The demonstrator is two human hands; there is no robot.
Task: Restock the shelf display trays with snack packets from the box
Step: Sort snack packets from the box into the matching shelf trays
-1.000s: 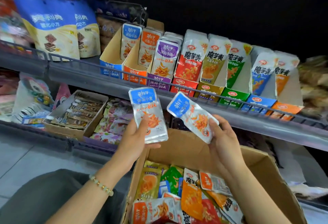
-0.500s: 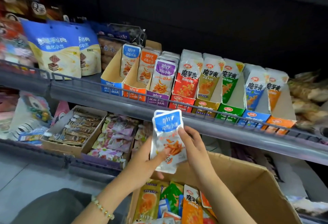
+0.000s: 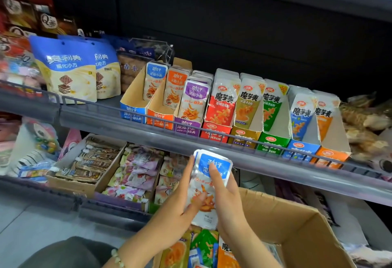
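Observation:
Two blue-topped fish snack packets (image 3: 218, 162) are stacked together, upright, just below the upper shelf's front rail. My left hand (image 3: 178, 206) grips the stack from the left, and my right hand (image 3: 228, 202) holds it from the front and right. Below them is the open cardboard box (image 3: 297, 221) with several mixed packets (image 3: 203, 246) inside. On the upper shelf stands a row of display trays; the blue tray (image 3: 132, 110) at its left end holds one matching blue packet (image 3: 153, 81), and an orange tray (image 3: 160, 119) is beside it.
A wire rail (image 3: 233, 134) runs along the upper shelf's front edge. Large blue wafer bags (image 3: 67, 70) stand left of the trays. The lower shelf holds a cardboard tray of brown sachets (image 3: 89, 161) and pink packets (image 3: 135, 172). Loose bagged goods (image 3: 364, 119) sit at the far right.
A second ago each hand held one blue packet apart. The hands came together and the two packets are now stacked in both hands; my view has tilted upward.

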